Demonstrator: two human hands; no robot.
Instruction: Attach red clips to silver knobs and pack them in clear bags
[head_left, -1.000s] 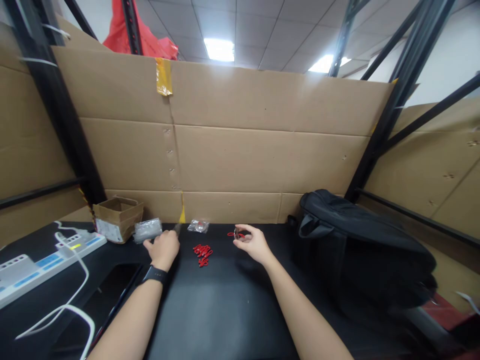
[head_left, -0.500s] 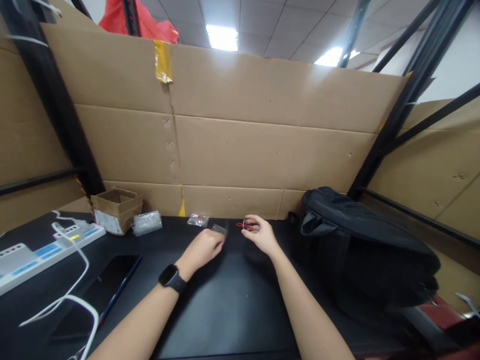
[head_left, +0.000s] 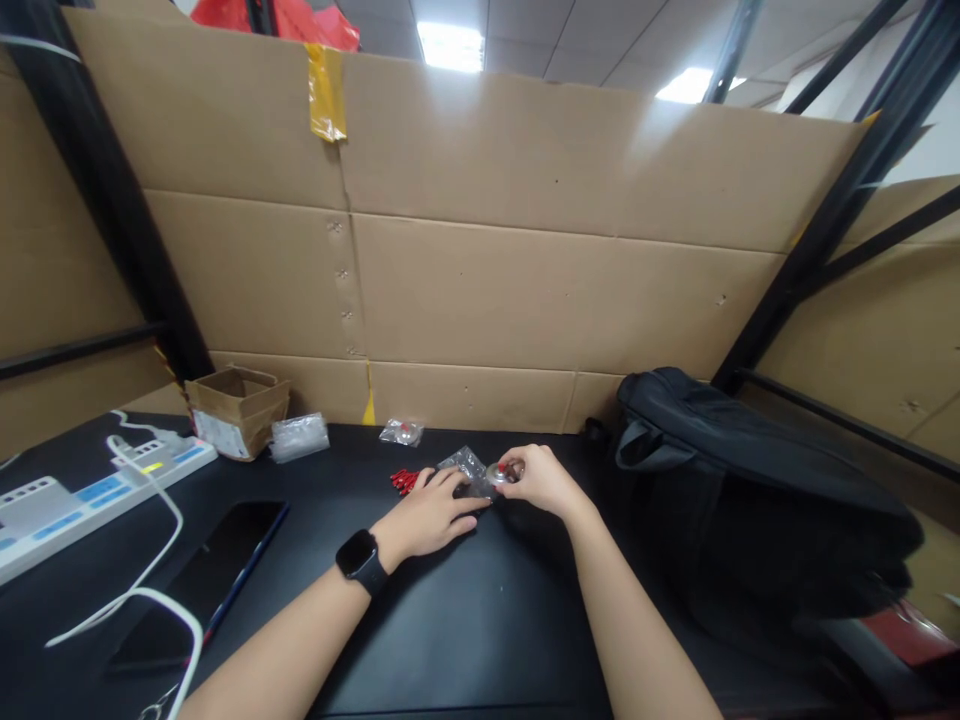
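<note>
My left hand (head_left: 435,512) lies palm down on the black tabletop with its fingers spread. Its fingertips rest on a small clear plastic bag (head_left: 466,462). Just beyond that hand is a bundle of thin red and black pieces (head_left: 403,482), partly covered by the fingers. Between thumb and fingers, my right hand (head_left: 541,480) pinches a round silver disc (head_left: 496,474) with red on it, at the bag's right edge. Whether the disc is partly inside the bag, I cannot tell. Farther back sits another clear packet (head_left: 402,433) with something red inside.
At the left are a white power strip (head_left: 97,502) with cables, a dark phone (head_left: 217,570), an open cardboard box (head_left: 238,408) and a stack of clear bags (head_left: 300,437). A black backpack (head_left: 750,500) fills the right side. Cardboard panels (head_left: 480,300) wall the back.
My left hand has opened from a closed grip and flattened over the bag. The red and black bundle now shows beside it. My right hand, earlier on something red, now holds the disc.
</note>
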